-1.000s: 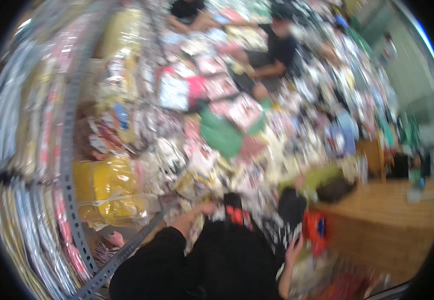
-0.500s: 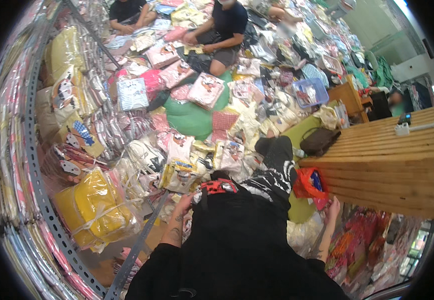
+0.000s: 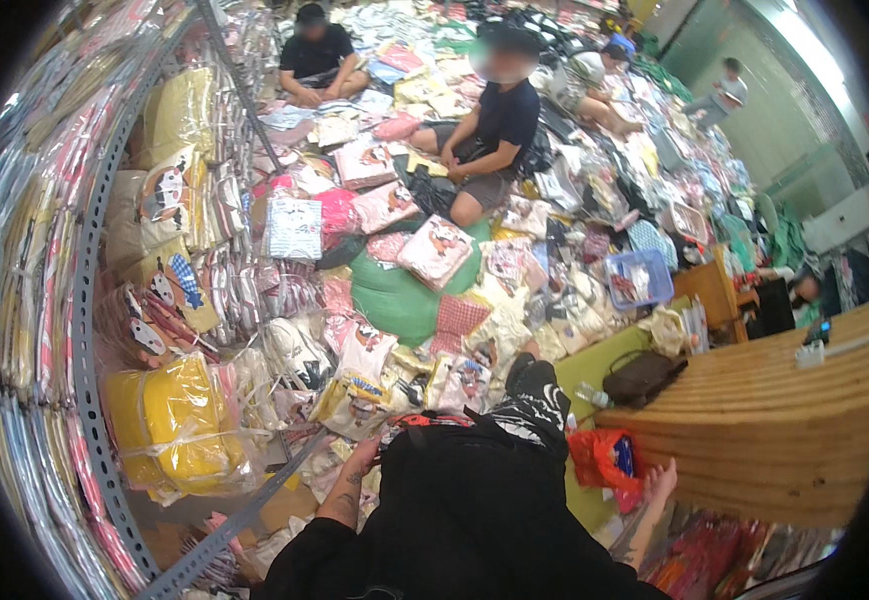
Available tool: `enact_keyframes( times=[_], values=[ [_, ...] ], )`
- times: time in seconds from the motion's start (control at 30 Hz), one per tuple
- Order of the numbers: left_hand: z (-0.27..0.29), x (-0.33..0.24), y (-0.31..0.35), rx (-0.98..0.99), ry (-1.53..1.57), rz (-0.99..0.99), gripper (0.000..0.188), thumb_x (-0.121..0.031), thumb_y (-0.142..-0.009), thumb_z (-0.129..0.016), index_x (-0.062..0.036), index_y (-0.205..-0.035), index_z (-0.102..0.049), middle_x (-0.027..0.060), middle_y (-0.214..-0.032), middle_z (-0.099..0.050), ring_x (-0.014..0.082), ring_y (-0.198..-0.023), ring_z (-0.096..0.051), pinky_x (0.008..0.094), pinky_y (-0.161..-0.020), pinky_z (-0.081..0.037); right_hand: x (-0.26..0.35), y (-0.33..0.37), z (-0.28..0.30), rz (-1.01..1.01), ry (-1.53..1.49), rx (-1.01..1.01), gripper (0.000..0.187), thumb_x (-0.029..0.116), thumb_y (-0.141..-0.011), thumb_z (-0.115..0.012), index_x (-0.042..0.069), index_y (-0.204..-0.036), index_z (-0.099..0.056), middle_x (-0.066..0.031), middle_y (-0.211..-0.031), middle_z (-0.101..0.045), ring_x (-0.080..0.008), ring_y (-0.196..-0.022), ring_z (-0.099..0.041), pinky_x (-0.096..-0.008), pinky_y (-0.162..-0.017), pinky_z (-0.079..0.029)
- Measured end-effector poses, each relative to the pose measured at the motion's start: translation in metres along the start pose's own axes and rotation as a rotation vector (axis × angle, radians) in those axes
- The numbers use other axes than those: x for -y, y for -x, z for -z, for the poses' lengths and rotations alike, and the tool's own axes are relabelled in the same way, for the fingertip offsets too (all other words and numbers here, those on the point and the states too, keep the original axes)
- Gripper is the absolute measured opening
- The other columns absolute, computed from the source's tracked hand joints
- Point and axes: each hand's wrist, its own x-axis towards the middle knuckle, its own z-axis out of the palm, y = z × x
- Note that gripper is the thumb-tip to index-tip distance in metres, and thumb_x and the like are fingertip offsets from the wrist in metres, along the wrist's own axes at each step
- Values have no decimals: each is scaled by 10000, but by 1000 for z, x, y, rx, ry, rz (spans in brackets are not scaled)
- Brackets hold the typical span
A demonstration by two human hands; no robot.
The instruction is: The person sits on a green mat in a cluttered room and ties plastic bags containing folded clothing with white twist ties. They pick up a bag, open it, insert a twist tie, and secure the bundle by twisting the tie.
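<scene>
My left hand (image 3: 363, 458) hangs beside my left hip, near the hem of my black top, its fingers loosely stretched and nothing seen in them. Close by lie plastic-wrapped folded garments (image 3: 352, 408) with printed figures. Out to the right, my right hand (image 3: 662, 481) is held with its fingers apart and empty. It is nearest to a red plastic bag (image 3: 589, 452) with something blue inside, on a green seat (image 3: 580, 497). The wooden slatted counter (image 3: 755, 440) is just beyond that hand.
A metal shelf post (image 3: 88, 290) and stacked bagged garments stand left, beside a yellow wrapped bundle (image 3: 177, 428). A green beanbag (image 3: 395, 300) lies ahead among heaped clothes. Several people sit there, one in a dark shirt (image 3: 507, 125). A brown handbag (image 3: 643, 378) and blue basket (image 3: 640, 278) are right.
My view has tilted upward, showing more of the far room and the people, with the near scene lower in the picture. Both hands remain empty at my sides.
</scene>
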Motion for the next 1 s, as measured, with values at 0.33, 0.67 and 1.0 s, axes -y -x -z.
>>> enact_keyframes(
  times=[0.33, 0.67, 1.0],
  values=[
    [-169, -126, -36, -109, -48, -64, 410, -383, -880, -592, -40, -1104, -607, 88, -959, -656, 201, -784, -645, 331, -668, -548, 41, -91, -91, 430, 176, -860, 1214, 629, -659, -726, -35, -1442, -78, -277, -1476, -165, -404, -1338, -261, -515, -1093, -255],
    [-303, -233, -39, -181, -186, 196, 304, -273, -925, -538, -52, -1125, -599, 59, -1031, -640, 182, -911, -611, 343, -798, -493, 26, -163, -119, 429, 290, -960, 929, 302, -821, -720, -128, -1332, -73, -377, -1411, -207, -390, -1255, -394, -473, -1041, -338],
    [-444, -342, -20, -77, -175, -142, 343, -251, -905, -562, 56, -1043, -627, 79, -996, -662, 143, -900, -608, 285, -832, -441, 8, -172, -86, -589, 412, -235, 770, 628, -908, -374, -11, -1339, -385, -198, -1203, -553, -304, -1080, -544, -408, -924, -430]
  ],
)
